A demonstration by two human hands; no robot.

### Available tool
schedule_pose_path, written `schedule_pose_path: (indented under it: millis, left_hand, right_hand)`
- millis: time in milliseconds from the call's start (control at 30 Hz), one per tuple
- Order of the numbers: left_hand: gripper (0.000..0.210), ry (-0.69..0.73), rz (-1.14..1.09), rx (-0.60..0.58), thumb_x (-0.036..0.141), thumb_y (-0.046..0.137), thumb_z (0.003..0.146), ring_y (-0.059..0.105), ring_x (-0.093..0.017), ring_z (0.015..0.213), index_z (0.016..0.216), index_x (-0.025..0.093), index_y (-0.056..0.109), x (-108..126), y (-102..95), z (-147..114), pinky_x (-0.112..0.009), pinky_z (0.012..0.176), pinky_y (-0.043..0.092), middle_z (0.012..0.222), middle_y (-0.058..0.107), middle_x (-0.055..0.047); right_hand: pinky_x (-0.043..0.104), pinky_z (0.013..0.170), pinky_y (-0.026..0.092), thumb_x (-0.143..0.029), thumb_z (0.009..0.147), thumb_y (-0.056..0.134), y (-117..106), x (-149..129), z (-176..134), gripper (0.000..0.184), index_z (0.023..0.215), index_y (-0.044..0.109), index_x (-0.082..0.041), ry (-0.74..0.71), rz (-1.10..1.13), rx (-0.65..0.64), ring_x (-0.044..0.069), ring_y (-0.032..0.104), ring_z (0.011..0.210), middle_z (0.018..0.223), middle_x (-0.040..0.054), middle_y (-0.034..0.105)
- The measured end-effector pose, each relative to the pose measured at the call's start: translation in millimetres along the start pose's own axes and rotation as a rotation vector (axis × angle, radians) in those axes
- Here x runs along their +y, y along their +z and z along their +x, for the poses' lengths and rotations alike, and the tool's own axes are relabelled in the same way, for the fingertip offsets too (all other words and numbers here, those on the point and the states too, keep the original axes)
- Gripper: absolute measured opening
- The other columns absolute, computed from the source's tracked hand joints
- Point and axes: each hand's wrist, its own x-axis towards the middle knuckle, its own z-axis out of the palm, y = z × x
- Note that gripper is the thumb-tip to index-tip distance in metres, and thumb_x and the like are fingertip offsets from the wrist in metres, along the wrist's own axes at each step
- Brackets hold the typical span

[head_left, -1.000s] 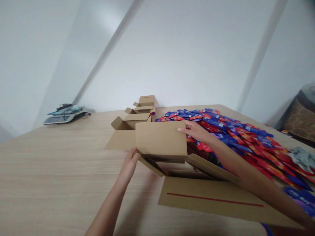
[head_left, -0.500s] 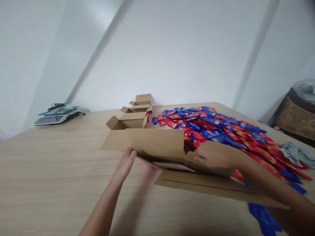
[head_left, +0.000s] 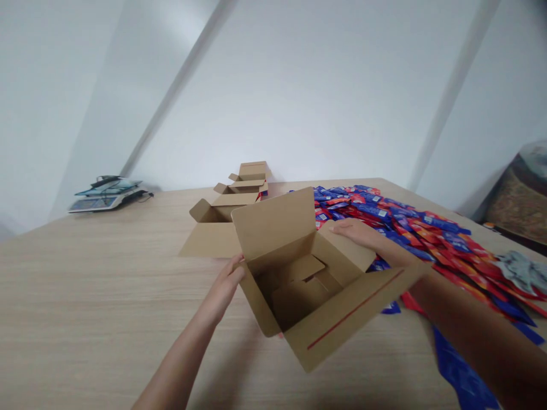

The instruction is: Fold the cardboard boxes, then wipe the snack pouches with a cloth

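Observation:
A brown cardboard box [head_left: 273, 233] is tilted toward me over the table, its top flaps spread and its inside bare down to the bottom flaps. My left hand [head_left: 225, 286] grips the box's left side near the corner, thumb on the near face. At the right, my right hand [head_left: 356, 232] holds the side flap, fingers over its far edge. Beyond my right hand lies a wide heap of red and blue packets [head_left: 371, 213]. Behind the held box, more open cardboard boxes [head_left: 239, 199] stand in a row.
A flat scale [head_left: 106, 199] with papers and a cable on it sits at the far left of the wooden table [head_left: 106, 296]. A grey cloth [head_left: 523, 273] lies on the packets at right. Blue packets [head_left: 464, 370] are near the front right edge. A white wall closes the back.
The box has turned and tipped so its opening faces me, and its inside now shows. My right hand has moved up and away from me with the flap.

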Motion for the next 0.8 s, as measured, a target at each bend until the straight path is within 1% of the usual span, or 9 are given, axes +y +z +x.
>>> schedule_pose_path:
  millis: [167, 233, 300, 367, 467, 567, 633, 700, 800]
  left_hand:
    - [0.035, -0.118, -0.072, -0.083, 0.025, 0.053, 0.063, 0.058, -0.028, 0.100, 0.094, 0.016, 0.067, -11, -3.5, 14, -0.032, 0.080, 0.045, 0.101, 0.068, -0.007]
    - [0.032, -0.147, -0.096, -0.088, 0.027, 0.055, 0.063, 0.060, -0.027, 0.093, 0.090, 0.016, 0.067, -14, -5.8, 20, -0.032, 0.076, 0.046, 0.095, 0.069, -0.008]
    - [0.030, -0.130, -0.050, -0.076, 0.030, 0.056, 0.064, 0.060, -0.028, 0.094, 0.089, 0.016, 0.066, -11, -7.2, 25, -0.034, 0.078, 0.046, 0.094, 0.069, -0.009]
    - [0.030, -0.029, 0.132, -0.031, 0.031, 0.056, 0.066, 0.056, -0.030, 0.104, 0.092, 0.017, 0.064, -3, -8.0, 28, -0.038, 0.087, 0.043, 0.100, 0.067, -0.011]
    - [0.037, 0.297, 0.598, 0.046, 0.028, 0.056, 0.067, 0.038, -0.034, 0.125, 0.101, 0.015, 0.060, 16, -8.5, 28, -0.046, 0.103, 0.027, 0.118, 0.059, -0.015]
    - [0.042, 0.624, 0.986, 0.026, 0.022, 0.050, 0.070, 0.018, -0.035, 0.135, 0.109, 0.008, 0.057, 35, -8.1, 18, -0.051, 0.107, 0.014, 0.132, 0.047, -0.021]
    - [0.037, 0.718, 1.110, -0.012, 0.020, 0.045, 0.073, 0.019, -0.035, 0.135, 0.105, 0.007, 0.059, 46, -7.7, 7, -0.052, 0.107, 0.015, 0.128, 0.049, -0.022]
    - [0.027, 0.689, 1.156, -0.036, 0.021, 0.044, 0.074, 0.030, -0.038, 0.129, 0.091, 0.011, 0.063, 53, -7.2, -5, -0.055, 0.103, 0.020, 0.110, 0.060, -0.022]
    - [0.015, 0.456, 1.030, -0.068, 0.028, 0.050, 0.073, 0.053, -0.040, 0.104, 0.063, 0.019, 0.059, 55, -4.1, -14, -0.056, 0.095, 0.030, 0.070, 0.062, -0.017]
  right_hand:
    - [0.032, 0.064, 0.047, -0.047, 0.073, 0.056, 13, 18, 16, 0.033, 0.085, 0.067, -0.018, 0.157, -0.023, -0.097, 0.021, 0.062, 0.068, 0.079, 0.0031, 0.069]
    - [0.032, 0.066, 0.048, -0.048, 0.073, 0.057, 16, 24, 16, 0.035, 0.087, 0.067, -0.018, 0.194, 0.050, -0.129, 0.021, 0.063, 0.071, 0.083, 0.0041, 0.070]
    - [0.032, 0.069, 0.049, -0.048, 0.072, 0.058, 17, 29, 13, 0.036, 0.089, 0.067, -0.018, 0.213, 0.102, -0.132, 0.022, 0.064, 0.075, 0.088, 0.0047, 0.070]
    - [0.034, 0.068, 0.049, -0.050, 0.072, 0.058, 16, 33, 10, 0.038, 0.093, 0.066, -0.018, 0.232, 0.132, -0.140, 0.023, 0.065, 0.075, 0.090, 0.0049, 0.070]
    - [0.034, 0.066, 0.050, -0.051, 0.072, 0.058, 12, 36, 6, 0.041, 0.094, 0.066, -0.018, 0.241, 0.118, -0.149, 0.023, 0.065, 0.074, 0.089, 0.0047, 0.071]
    - [0.033, 0.064, 0.050, -0.052, 0.073, 0.058, 7, 36, 3, 0.041, 0.095, 0.066, -0.018, 0.217, 0.062, -0.139, 0.023, 0.065, 0.074, 0.090, 0.0047, 0.071]
    - [0.032, 0.063, 0.049, -0.052, 0.074, 0.057, 6, 35, -2, 0.041, 0.095, 0.067, -0.018, 0.192, 0.004, -0.107, 0.024, 0.065, 0.073, 0.089, 0.0049, 0.071]
    - [0.032, 0.063, 0.049, -0.052, 0.074, 0.056, 8, 34, -7, 0.041, 0.094, 0.067, -0.018, 0.172, -0.049, -0.053, 0.023, 0.064, 0.073, 0.088, 0.0046, 0.071]
    - [0.032, 0.064, 0.048, -0.050, 0.074, 0.055, 16, 31, -11, 0.035, 0.089, 0.068, -0.020, 0.187, -0.073, -0.012, 0.023, 0.063, 0.073, 0.085, 0.0037, 0.071]
